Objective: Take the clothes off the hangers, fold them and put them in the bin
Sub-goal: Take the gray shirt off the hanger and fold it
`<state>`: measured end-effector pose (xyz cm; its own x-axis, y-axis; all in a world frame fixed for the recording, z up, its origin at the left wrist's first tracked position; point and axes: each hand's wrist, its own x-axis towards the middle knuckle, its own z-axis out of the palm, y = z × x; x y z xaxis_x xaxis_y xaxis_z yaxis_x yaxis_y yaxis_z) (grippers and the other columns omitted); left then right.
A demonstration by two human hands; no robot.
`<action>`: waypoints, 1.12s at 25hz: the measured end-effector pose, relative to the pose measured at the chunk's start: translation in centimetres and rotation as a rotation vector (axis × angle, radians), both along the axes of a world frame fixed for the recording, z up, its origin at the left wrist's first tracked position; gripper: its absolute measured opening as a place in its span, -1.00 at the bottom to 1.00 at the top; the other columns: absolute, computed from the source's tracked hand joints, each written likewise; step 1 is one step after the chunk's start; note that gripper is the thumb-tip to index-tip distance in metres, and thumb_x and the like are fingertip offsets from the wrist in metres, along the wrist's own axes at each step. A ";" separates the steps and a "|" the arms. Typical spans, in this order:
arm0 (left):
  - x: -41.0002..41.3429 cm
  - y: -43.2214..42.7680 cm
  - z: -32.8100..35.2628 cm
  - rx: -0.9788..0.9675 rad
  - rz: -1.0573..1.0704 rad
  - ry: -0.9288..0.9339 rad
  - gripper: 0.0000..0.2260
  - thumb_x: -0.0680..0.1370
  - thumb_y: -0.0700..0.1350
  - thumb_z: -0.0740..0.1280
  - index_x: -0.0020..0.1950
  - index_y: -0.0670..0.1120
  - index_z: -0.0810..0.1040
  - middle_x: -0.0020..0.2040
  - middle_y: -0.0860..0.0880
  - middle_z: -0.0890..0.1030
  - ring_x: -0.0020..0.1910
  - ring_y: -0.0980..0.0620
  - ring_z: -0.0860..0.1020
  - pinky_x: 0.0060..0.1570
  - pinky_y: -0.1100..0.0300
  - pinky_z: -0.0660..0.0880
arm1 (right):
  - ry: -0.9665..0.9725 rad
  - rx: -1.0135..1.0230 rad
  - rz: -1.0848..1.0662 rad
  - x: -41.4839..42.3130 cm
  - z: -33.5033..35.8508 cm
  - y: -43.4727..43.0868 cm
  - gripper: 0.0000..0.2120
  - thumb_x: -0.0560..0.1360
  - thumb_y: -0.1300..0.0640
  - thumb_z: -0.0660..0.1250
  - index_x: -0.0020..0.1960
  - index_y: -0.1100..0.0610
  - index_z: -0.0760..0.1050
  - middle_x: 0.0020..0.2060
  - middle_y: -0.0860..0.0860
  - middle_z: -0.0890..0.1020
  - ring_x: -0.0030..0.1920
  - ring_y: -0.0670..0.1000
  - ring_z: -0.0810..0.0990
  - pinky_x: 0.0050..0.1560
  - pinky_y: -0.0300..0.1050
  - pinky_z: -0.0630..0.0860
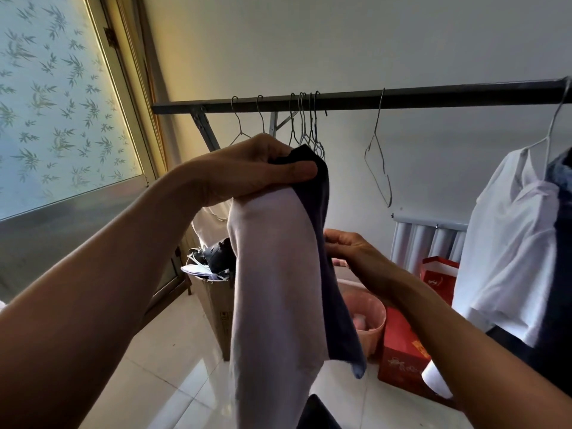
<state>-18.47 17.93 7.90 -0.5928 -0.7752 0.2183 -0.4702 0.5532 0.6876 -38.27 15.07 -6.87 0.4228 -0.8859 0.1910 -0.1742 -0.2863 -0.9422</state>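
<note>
- One dark metal clothes rail (433,96) carries two thin empty wire hangers at its left end (237,119), a tight cluster of further wire hangers (305,125) too bunched to count, one lone empty wire hanger (378,119) farther right, and one loaded wire hanger (555,119) at the far right.
- That last hanger bears one white short-sleeved shirt (507,243), with a dark piece of clothing (557,274) hanging just beside it.
- One two-tone cloth garment (272,289), pale lilac on one side and dark navy on the other, hangs off the rail between the two hands, draping down toward the glossy tiled floor (173,351).
- The left hand (257,171) is raised in front of the hanger cluster, fingers and thumb clenched round the garment's top edge.
- The right hand (353,252) sits lower, its curled fingers pinching the garment's navy edge.
- One round pink plastic bin (376,320) stands on the floor behind the garment, below the right hand.
- Nearby stand one brown cardboard box (213,305) stuffed with oddments, one red carton (399,354) and one red paper bag (439,270).
</note>
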 end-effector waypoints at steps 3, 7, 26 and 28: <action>-0.2 -0.2 -0.2 -0.024 0.057 0.012 -0.72 0.43 0.12 0.29 -0.32 -0.01 0.65 -0.36 0.08 0.64 -0.39 0.21 0.56 -0.38 0.42 0.44 | 0.088 -0.119 -0.075 1.3 -0.3 0.5 -0.83 0.56 0.12 0.32 0.14 0.05 0.49 0.06 0.05 0.61 0.05 0.01 0.60 0.09 -0.08 0.59; -0.2 -1.1 -0.8 -0.087 0.177 -0.005 -0.53 0.52 0.14 0.29 -0.13 -0.30 0.60 -0.26 -0.14 0.59 -0.31 0.05 0.50 -0.29 0.21 0.44 | -0.144 0.069 -0.099 1.5 -0.3 2.5 -0.61 0.57 -0.17 0.12 0.03 0.09 0.57 -0.13 0.03 0.69 -0.08 0.04 0.66 -0.06 -0.08 0.58; 2.5 -2.6 -3.7 0.167 0.272 0.705 -0.55 0.36 -0.13 0.43 0.25 -0.14 0.53 -0.06 -0.03 0.71 0.01 -0.01 0.65 0.01 0.19 0.60 | -0.375 0.262 -0.059 -0.4 3.8 3.6 -0.79 0.57 0.14 0.22 -0.07 0.22 0.59 -0.27 0.05 0.70 -0.27 -0.04 0.68 -0.23 -0.24 0.61; 2.0 -2.6 -7.3 0.424 0.135 0.963 -0.34 0.40 0.17 0.34 0.42 -0.13 0.41 0.16 -0.10 0.66 0.19 -0.09 0.60 0.19 0.04 0.54 | -0.438 0.260 -0.072 -0.3 4.2 3.3 -0.79 0.58 0.15 0.21 -0.05 0.20 0.59 -0.25 0.04 0.71 -0.25 -0.04 0.69 -0.20 -0.23 0.62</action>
<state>-16.47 15.31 0.65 -0.2172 -0.9444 0.2468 0.3365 0.1649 0.9271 -38.60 18.42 -2.69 0.2881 -0.9517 0.1064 0.2425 -0.0350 -0.9695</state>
